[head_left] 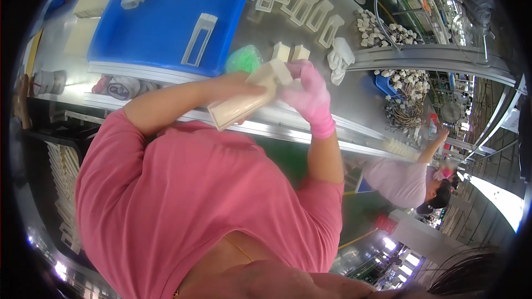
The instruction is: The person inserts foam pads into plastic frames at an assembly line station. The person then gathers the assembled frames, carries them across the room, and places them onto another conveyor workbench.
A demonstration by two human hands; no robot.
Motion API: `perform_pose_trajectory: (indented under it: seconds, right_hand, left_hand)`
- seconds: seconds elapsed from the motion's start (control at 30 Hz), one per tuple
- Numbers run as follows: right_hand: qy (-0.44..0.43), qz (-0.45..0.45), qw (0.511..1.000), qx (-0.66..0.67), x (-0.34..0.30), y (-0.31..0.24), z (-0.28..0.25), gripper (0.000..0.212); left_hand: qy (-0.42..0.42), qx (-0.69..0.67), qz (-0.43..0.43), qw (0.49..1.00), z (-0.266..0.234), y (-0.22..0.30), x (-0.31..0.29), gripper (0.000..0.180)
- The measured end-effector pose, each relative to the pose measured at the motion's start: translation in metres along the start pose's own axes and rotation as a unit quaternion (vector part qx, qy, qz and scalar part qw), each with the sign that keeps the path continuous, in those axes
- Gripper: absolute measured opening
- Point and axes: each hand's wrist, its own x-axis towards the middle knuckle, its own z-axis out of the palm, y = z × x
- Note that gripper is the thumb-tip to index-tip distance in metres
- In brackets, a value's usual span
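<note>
A: Where does the head camera sit?
B: On the wearer's head, as the left unit of a side-by-side fisheye pair.
A: Facing which way?
B: Downward, over the pink shirt (205, 188), with the left hand (235, 84) and right hand (308, 95) above mid-view and the steel bench (257, 39) beyond.
A: At what range?
B: Close: the shirt fills much of the lower field; a co-worker (396, 182) at right is well beyond.

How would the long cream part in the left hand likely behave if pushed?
The cream part is probably stiff: its long edges look straight. It may be slippery: its broad face looks smooth and the left hand seems bare. Being boxy, it would likely slide rather than roll.
</note>
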Motion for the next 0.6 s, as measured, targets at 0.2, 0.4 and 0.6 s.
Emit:
perform_pose_trajectory:
  seconds: [0.2,0.4,0.6]
  right_hand:
    - [0.018,0.181,0.983,0.016,0.0,0.019,0.024,0.058]
    - [0.182,0.072,0.968,0.16,-0.002,0.012,0.041,0.062]
    - [0.162,0.039,0.985,0.049,-0.018,-0.009,0.066,0.051]
  left_hand:
    - [0.072,-0.035,0.004,0.997,0.006,-0.001,0.013,0.037]
    - [0.131,-0.115,0.121,0.977,-0.008,-0.004,0.016,0.033]
    - [0.207,-0.089,0.202,0.953,-0.015,-0.012,0.022,0.035]
